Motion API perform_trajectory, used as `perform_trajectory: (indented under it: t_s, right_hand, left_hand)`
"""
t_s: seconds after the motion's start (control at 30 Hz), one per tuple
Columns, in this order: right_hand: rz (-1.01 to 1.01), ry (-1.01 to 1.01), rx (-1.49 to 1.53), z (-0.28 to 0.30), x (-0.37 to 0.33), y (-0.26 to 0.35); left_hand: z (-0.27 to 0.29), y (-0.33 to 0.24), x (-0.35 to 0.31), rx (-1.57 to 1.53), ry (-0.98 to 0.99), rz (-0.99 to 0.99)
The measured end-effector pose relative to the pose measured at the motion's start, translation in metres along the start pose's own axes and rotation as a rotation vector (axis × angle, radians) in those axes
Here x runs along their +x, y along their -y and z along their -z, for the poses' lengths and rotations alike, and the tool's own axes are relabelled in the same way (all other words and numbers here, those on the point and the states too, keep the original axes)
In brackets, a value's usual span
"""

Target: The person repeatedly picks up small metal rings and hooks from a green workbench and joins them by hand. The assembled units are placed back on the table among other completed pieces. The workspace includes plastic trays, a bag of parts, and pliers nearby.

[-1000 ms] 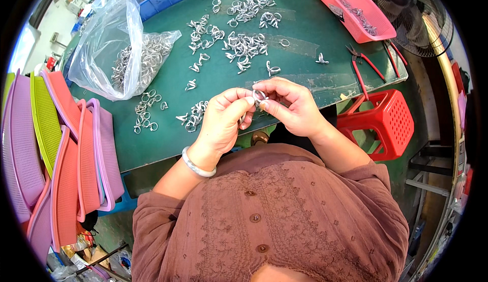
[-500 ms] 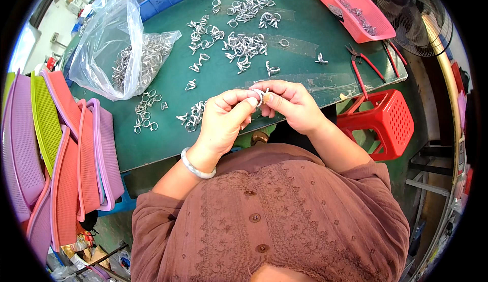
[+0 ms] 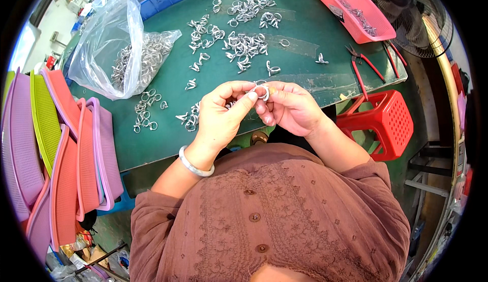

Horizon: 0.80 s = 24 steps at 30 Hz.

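Observation:
Between my two hands, above the table's near edge, is a silver-coloured ring (image 3: 265, 94). My left hand (image 3: 223, 110) pinches it between thumb and forefinger. From the other side my right hand (image 3: 294, 107) grips the same ring with thumb and fingertips, which partly cover it. A loose pile of similar rings (image 3: 190, 118) lies beside my left hand, partly hidden by it. Farther off on the green table (image 3: 168, 142) are larger heaps of rings (image 3: 245, 46) and a single ring (image 3: 273, 68).
A clear plastic bag (image 3: 109, 48) full of rings stands at left, near stacked coloured baskets (image 3: 61, 144). At far right are a pink basket (image 3: 356, 12) with rings, red-handled pliers (image 3: 362, 63) and a fan (image 3: 406, 12). A red stool (image 3: 384, 122) stands by the table's right edge.
The ring has turned between my fingers, so its round opening shows more. My right hand has rolled slightly, its fingers lower and more spread. Things on the table have not moved.

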State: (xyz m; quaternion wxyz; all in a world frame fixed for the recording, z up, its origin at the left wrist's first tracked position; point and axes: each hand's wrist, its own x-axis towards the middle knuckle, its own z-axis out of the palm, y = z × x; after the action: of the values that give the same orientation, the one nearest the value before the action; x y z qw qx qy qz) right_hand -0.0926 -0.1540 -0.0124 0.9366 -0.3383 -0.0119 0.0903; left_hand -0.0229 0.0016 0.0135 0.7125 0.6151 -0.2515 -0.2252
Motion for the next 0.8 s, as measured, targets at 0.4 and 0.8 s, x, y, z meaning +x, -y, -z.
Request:
perform_trajectory:
  t_s: [0.4,0.8]
  right_hand:
    - [-0.023,-0.023,-0.052,0.003,-0.002,-0.007]
    - [0.396,-0.218,-0.974,-0.012,-0.007,0.000]
  left_hand:
    - [0.006,0.007,0.001,0.133,-0.029,-0.113]
    - [0.012,-0.007,0.000,0.389,0.038,-0.053]
